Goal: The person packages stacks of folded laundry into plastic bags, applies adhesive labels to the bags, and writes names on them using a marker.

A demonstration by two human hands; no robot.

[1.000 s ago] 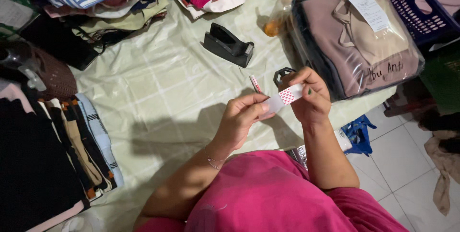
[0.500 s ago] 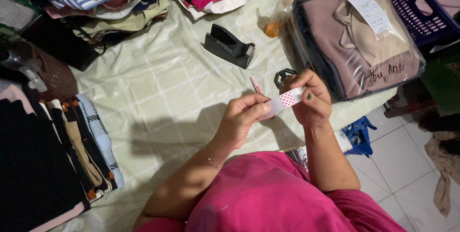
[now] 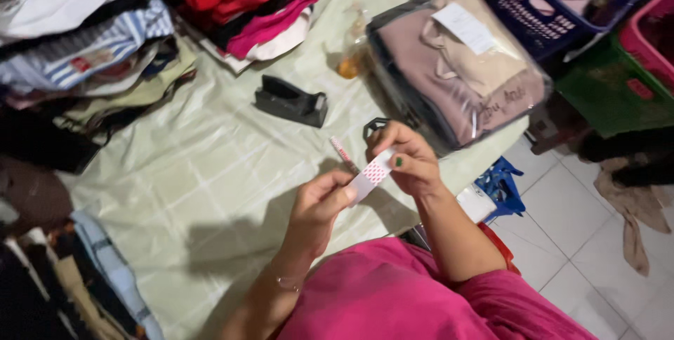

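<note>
I see my left hand (image 3: 319, 203) and right hand (image 3: 411, 161) both pinching a small pink-patterned sticker strip (image 3: 371, 175), not yet stuck on anything, the bagged clothes (image 3: 456, 73) unsealed, I judge.

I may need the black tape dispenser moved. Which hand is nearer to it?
Left. The left hand is below the tape dispenser; the right hand is farther off, to its right. Both hold a small strip.

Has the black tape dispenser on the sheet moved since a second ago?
No. The black tape dispenser sits at the same spot on the pale green sheet, just below the folded pink and red clothes pile; only the camera shifted.
</note>
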